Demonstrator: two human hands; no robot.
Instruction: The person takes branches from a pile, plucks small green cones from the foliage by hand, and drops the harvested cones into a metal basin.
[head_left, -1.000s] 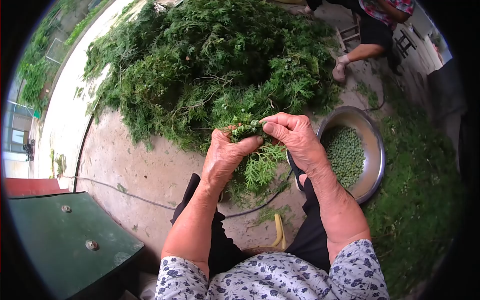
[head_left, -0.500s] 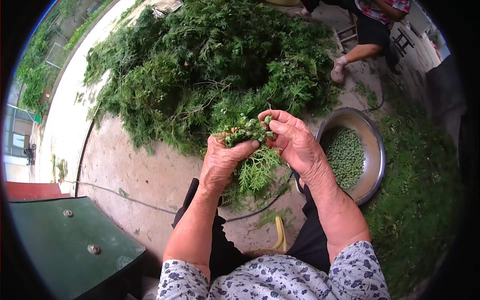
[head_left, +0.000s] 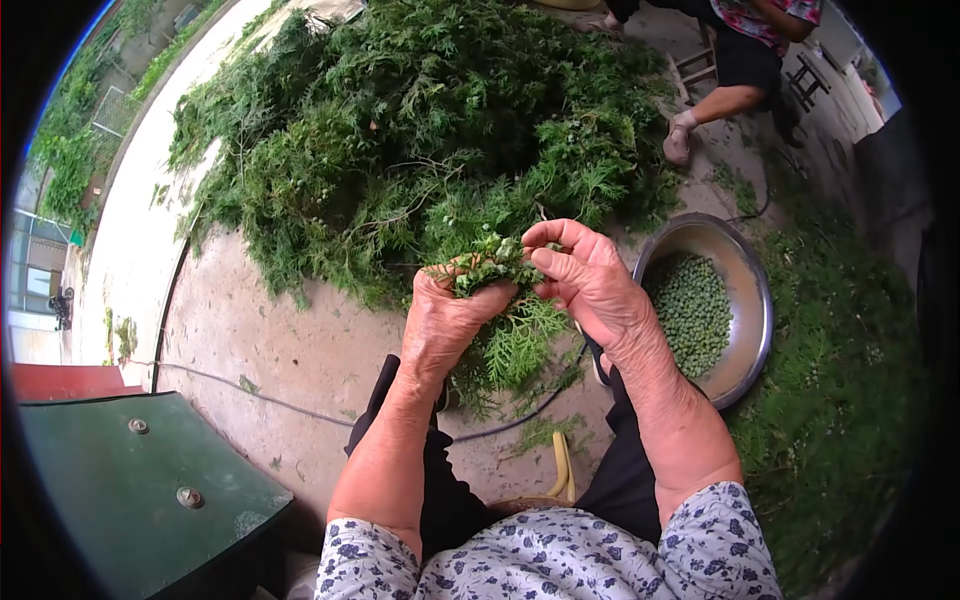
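My left hand (head_left: pixel 445 315) is closed around a green conifer sprig (head_left: pixel 510 345) whose flat, scaly leaves hang below the fingers. A cluster of small green cones (head_left: pixel 492 262) sticks up above my left thumb. On the right of this cluster is my right hand (head_left: pixel 590 285), its thumb and curled fingers drawn together at the edge of the cones. Whatever lies between those fingertips is too small to make out. A metal basin (head_left: pixel 752 330) beside my right forearm holds many loose green cones (head_left: pixel 692 315).
A large heap of conifer branches (head_left: pixel 400 150) lies ahead. Cut greenery (head_left: pixel 830 400) covers the ground at right. A dark cable (head_left: pixel 270 400) crosses the concrete. A green box-like surface (head_left: pixel 140 490) stands at left. Another person's leg (head_left: pixel 725 105) shows near a wooden stool (head_left: pixel 695 68).
The green cone visible between my right fingertips no longer shows there. My right fingers have shifted slightly against the cluster, and the sprig has turned a little in my left hand.
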